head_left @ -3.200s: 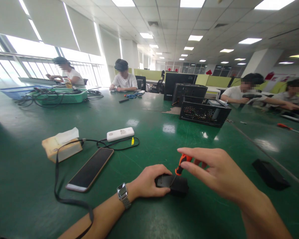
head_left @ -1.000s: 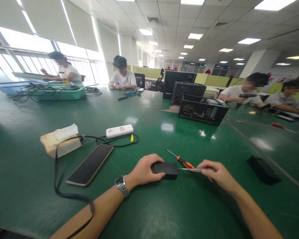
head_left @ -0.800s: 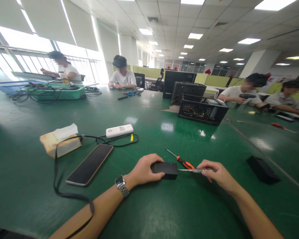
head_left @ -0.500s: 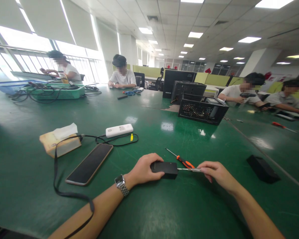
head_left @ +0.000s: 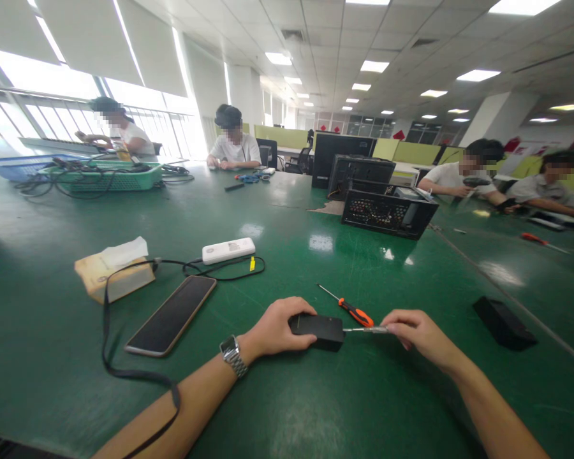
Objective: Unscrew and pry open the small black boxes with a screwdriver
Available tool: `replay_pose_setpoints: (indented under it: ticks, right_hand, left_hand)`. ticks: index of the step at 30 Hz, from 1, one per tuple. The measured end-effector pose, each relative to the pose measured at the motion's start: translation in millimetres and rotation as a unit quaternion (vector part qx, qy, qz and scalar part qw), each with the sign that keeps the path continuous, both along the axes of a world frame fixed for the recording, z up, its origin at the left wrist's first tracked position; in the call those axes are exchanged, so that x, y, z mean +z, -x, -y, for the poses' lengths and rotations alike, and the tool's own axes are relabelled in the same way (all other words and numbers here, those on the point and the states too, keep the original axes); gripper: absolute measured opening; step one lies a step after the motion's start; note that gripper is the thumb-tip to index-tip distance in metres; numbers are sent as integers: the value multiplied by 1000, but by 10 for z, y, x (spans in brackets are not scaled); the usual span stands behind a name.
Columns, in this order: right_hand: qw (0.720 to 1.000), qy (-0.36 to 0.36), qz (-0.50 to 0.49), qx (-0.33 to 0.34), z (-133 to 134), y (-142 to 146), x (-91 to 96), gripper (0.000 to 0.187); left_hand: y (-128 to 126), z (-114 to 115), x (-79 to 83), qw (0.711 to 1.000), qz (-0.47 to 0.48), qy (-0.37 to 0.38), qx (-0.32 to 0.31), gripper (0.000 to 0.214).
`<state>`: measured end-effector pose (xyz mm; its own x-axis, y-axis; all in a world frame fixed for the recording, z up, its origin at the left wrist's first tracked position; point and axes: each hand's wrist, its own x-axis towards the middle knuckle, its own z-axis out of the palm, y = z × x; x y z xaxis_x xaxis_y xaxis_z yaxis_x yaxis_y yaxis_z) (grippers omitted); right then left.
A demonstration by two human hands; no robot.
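Note:
My left hand (head_left: 276, 327) is closed over the left end of a small black box (head_left: 318, 329) lying on the green table (head_left: 316, 408). My right hand (head_left: 415, 333) pinches a thin silver metal tool (head_left: 363, 329), held level with its tip against the box's right end. An orange-handled screwdriver (head_left: 349, 307) lies on the table just behind the box, between my two hands. A metal watch (head_left: 233, 357) sits on my left wrist.
A phone (head_left: 172, 313), a tissue pack (head_left: 112, 271), a white device (head_left: 228, 250) with a black cable and a strap lie to the left. A black box (head_left: 504, 321) sits at right. A computer case (head_left: 387, 213) stands further back. Several people sit around the table.
Three seconds ago my right hand held the orange screwdriver over the box; now the screwdriver lies on the table and my right hand holds the silver tool at the box's end.

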<state>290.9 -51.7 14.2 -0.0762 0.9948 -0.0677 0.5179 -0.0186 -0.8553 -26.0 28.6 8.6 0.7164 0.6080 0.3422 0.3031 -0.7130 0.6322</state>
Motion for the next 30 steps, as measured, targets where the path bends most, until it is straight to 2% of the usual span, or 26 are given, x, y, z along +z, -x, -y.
replay_pose_setpoints:
  ticks: [4, 10, 15, 19, 24, 26, 30]
  right_hand:
    - [999, -25, 41, 8, 24, -2, 60, 26]
    - [986, -76, 131, 65, 96, 74, 144, 28]
    - [981, -92, 158, 62, 111, 123, 160, 29]
    - [991, -45, 113, 59, 91, 73, 145, 31]
    - [984, 125, 35, 122, 109, 96, 126, 35]
    - [982, 137, 25, 128, 119, 132, 135, 37]
    - [986, 103, 22, 128, 123, 217, 153, 35]
  left_hand:
    - [-2, -2, -1, 1000, 6, 0, -11, 33]
    - [2, -3, 6, 999, 13, 0, -31, 33]
    - [6, -1, 3, 999, 8, -2, -35, 34]
    - [4, 4, 0, 999, 13, -4, -34, 34]
    - [-3, 16, 4, 1000, 13, -4, -21, 34]
    - [-5, 17, 0, 1000, 10, -3, -18, 34]
    - [-2, 13, -20, 1000, 15, -7, -23, 33]
